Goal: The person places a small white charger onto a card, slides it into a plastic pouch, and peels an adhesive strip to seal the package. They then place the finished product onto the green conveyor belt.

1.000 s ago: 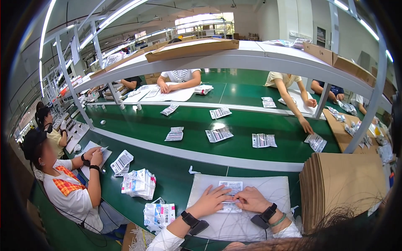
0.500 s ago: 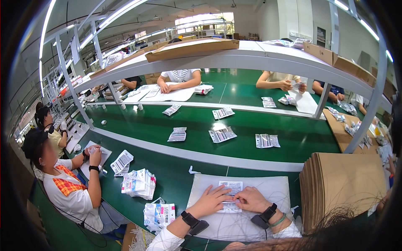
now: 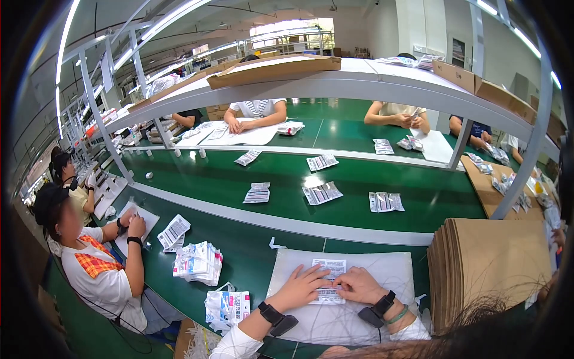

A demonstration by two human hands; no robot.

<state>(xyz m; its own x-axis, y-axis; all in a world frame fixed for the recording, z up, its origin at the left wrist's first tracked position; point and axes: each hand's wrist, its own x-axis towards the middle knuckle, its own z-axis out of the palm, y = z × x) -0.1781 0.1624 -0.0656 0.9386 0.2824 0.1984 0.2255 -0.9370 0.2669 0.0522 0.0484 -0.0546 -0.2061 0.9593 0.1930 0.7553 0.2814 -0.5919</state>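
Note:
A flat white packet with printed panels (image 3: 329,297) lies on a pale sheet (image 3: 382,326) in front of me, its upper panel showing beyond my fingers. My left hand (image 3: 301,286) rests flat across its left side, fingers stretched out and apart. From the right, my right hand (image 3: 357,285) presses on its middle, with thumb and fingertips drawn together at the packet. The fingers of both hands nearly meet there and hide the part between the two panels. Both wrists wear dark bands.
To my left stand a stack of white packets (image 3: 198,263) and a nearer blue-and-white one (image 3: 227,308). Brown cardboard sheets (image 3: 490,269) are piled at my right. Several packets, including one silvery packet (image 3: 323,192), lie on the green belt (image 3: 281,209) beyond a rail. Co-workers sit around.
Packets on the green belt have shifted slightly to the right. A co-worker's hands across the belt have moved closer together. My hands and the packet beneath them look still.

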